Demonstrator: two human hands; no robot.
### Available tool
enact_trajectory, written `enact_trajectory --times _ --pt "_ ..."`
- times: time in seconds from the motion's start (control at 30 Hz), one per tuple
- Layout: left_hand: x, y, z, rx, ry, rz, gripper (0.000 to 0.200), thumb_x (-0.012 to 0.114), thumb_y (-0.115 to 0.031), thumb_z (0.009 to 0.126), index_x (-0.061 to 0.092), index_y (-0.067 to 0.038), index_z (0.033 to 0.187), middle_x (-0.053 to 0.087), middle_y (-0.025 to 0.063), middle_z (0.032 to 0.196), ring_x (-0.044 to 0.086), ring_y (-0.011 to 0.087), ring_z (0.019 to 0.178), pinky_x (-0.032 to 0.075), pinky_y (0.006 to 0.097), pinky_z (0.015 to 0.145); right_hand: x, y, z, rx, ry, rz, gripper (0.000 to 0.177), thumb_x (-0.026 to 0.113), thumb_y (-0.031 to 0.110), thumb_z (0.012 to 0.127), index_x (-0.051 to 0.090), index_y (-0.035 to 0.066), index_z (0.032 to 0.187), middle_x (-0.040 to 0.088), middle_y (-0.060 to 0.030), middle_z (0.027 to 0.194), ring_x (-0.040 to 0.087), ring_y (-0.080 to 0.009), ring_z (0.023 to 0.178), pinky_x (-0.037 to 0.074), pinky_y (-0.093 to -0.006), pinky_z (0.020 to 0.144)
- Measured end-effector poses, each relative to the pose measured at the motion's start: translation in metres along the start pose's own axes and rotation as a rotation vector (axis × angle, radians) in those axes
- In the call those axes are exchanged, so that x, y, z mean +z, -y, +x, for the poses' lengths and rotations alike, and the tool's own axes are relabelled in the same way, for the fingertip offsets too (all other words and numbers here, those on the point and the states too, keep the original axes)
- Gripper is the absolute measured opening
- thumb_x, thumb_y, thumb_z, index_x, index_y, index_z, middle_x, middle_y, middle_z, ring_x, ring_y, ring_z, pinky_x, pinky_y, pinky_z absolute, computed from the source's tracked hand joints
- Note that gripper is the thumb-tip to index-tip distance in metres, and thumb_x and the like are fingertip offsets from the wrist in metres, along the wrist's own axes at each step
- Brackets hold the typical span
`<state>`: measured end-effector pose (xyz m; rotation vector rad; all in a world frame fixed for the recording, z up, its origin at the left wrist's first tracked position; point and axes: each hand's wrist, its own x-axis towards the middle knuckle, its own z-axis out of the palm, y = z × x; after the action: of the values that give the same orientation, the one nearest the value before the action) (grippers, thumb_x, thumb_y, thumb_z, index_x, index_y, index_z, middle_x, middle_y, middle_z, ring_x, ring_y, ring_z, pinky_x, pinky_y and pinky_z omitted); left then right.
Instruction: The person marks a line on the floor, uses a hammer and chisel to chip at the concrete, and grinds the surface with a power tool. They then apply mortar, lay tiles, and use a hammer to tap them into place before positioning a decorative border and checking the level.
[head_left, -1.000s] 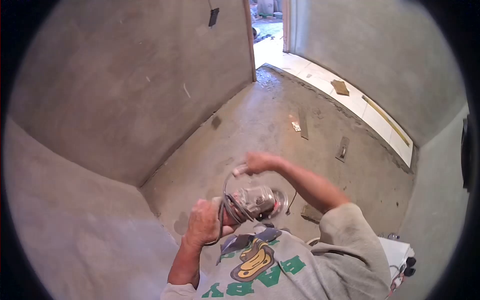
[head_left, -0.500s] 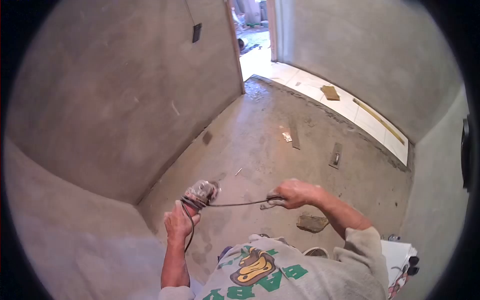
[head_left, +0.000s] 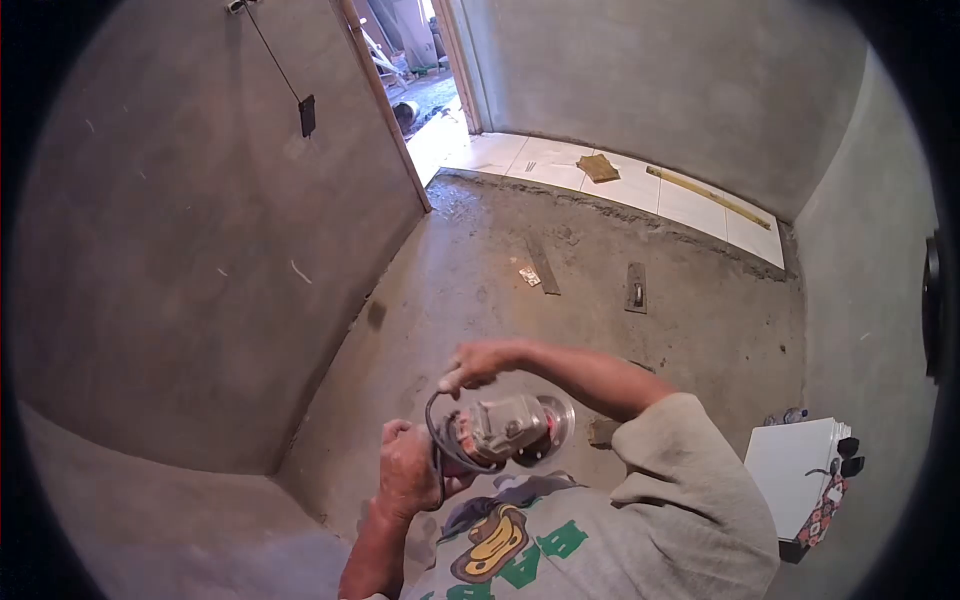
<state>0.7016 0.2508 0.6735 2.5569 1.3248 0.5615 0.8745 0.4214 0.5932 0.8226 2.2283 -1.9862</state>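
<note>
My left hand (head_left: 408, 468) is closed around the body of an angle grinder (head_left: 508, 424), held in front of my shirt. The grinder's metal gear head and its disc (head_left: 560, 428) point to the right. A dark power cord (head_left: 432, 412) loops around the grinder's body near my left hand. Just above the tool, my right hand (head_left: 474, 364) pinches this cord with bent fingers. Part of the grinder's handle is hidden behind my left fingers and the cord.
On the cement floor lie a trowel (head_left: 636, 289) and a flat strip (head_left: 543, 268). White tiles (head_left: 690, 210) along the far wall carry a brown piece (head_left: 598, 168) and a yellow bar (head_left: 712, 197). Stacked tiles (head_left: 788, 470) stand right. A doorway (head_left: 425, 80) opens at the back.
The grinder has come closer to my body and turned, its disc now pointing right. My right hand has moved left from the stretched cord to just above the tool. The view has shifted right.
</note>
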Motion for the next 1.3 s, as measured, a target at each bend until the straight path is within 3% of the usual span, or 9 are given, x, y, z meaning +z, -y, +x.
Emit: enact_trajectory --times 0.03,0.13,0.2,0.43,0.6,0.93,1.1,1.2,1.3 --pt "-0.007 -0.002 0.01 -0.015 -0.109 -0.009 0.05 0.078 -0.03 0.053 0.058 -0.007 0.092 0.058 0.0063 0.075 0.057 0.0262 0.069 0.037 0.0373 0.076 0.013 -0.038 0.001 -0.224 -0.177 -0.016 0.037 0.063 0.044 0.08 0.067 0.007 0.085 0.058 -0.0021 0.065 0.05 -0.0126 0.057 0.04 -0.0291 0.05" --pt "0.001 0.019 0.007 -0.146 -0.181 0.052 0.05 0.079 -0.028 0.053 0.056 -0.005 0.092 0.061 0.0114 0.083 0.058 0.0302 0.075 0.04 0.0406 0.077 0.045 -0.086 -0.054 0.02 -0.231 0.242 0.045 0.052 0.048 0.085 0.065 0.006 0.079 0.045 0.0 0.053 0.04 -0.0082 0.046 0.033 -0.0261 0.044" --pt "0.002 0.028 0.011 -0.637 -0.305 -0.198 0.052 0.079 -0.029 0.054 0.055 -0.002 0.091 0.062 0.0158 0.086 0.059 0.0336 0.082 0.044 0.0435 0.076 0.054 -0.113 -0.093 0.085 -0.338 0.212 0.047 0.05 0.05 0.086 0.065 0.006 0.078 0.044 0.0005 0.051 0.041 -0.0093 0.045 0.033 -0.026 0.044" --pt "0.032 0.079 0.018 -0.963 -0.105 0.01 0.063 0.076 -0.04 0.058 0.049 -0.001 0.1 0.061 0.0211 0.092 0.054 0.0403 0.094 0.043 0.0464 0.083 0.065 -0.098 -0.159 0.169 -0.482 -0.007 0.039 0.053 0.042 0.085 0.063 0.006 0.096 0.057 -0.0082 0.067 0.056 -0.0215 0.066 0.044 -0.0362 0.062" --pt "0.044 0.097 0.031 -0.902 0.075 0.175 0.063 0.076 -0.042 0.061 0.048 -0.003 0.101 0.062 0.0205 0.094 0.056 0.0362 0.091 0.039 0.0438 0.084 0.062 0.009 -0.163 0.117 -0.273 -0.529 0.025 0.056 0.025 0.08 0.059 0.001 0.088 0.06 -0.0202 0.077 0.058 -0.0364 0.077 0.045 -0.0453 0.069" --pt "0.054 0.114 0.088 0.239 0.326 -0.069 0.052 0.079 -0.033 0.056 0.055 -0.011 0.097 0.061 0.0105 0.077 0.06 0.0272 0.078 0.036 0.0397 0.086 -0.079 0.092 -0.063 -0.071 -0.7 -0.859 0.025 0.065 0.032 0.074 0.063 0.007 0.076 0.06 -0.015 0.069 0.06 -0.0323 0.069 0.045 -0.0432 0.06" --pt "0.021 0.132 0.12 0.239 0.087 -0.328 0.052 0.078 -0.03 0.054 0.055 -0.008 0.094 0.06 0.0105 0.077 0.06 0.0283 0.078 0.035 0.0394 0.087 -0.12 -0.008 -0.044 0.36 -0.549 -0.221 0.034 0.064 0.043 0.078 0.068 0.011 0.089 0.06 -0.0082 0.065 0.058 -0.0195 0.066 0.044 -0.0371 0.059" --pt "0.009 0.168 0.147 0.172 -0.089 -0.352 0.05 0.077 -0.028 0.053 0.055 -0.003 0.09 0.06 0.0126 0.074 0.059 0.0322 0.073 0.04 0.0411 0.081 -0.088 -0.074 -0.021 -0.024 -0.622 -0.158 0.023 0.061 0.025 0.079 0.065 0.006 0.092 0.06 -0.0049 0.069 0.052 -0.0117 0.061 0.043 -0.0303 0.058" --pt "-0.002 0.192 0.175 -0.338 -0.078 -0.567 0.049 0.078 -0.028 0.054 0.054 0.001 0.085 0.063 0.0172 0.076 0.062 0.0354 0.071 0.049 0.04 0.063 -0.059 -0.037 -0.01 0.211 -0.684 0.168 0.02 0.056 0.023 0.081 0.061 0.007 0.093 0.052 -0.0009 0.065 0.049 -0.0112 0.057 0.04 -0.0269 0.052"
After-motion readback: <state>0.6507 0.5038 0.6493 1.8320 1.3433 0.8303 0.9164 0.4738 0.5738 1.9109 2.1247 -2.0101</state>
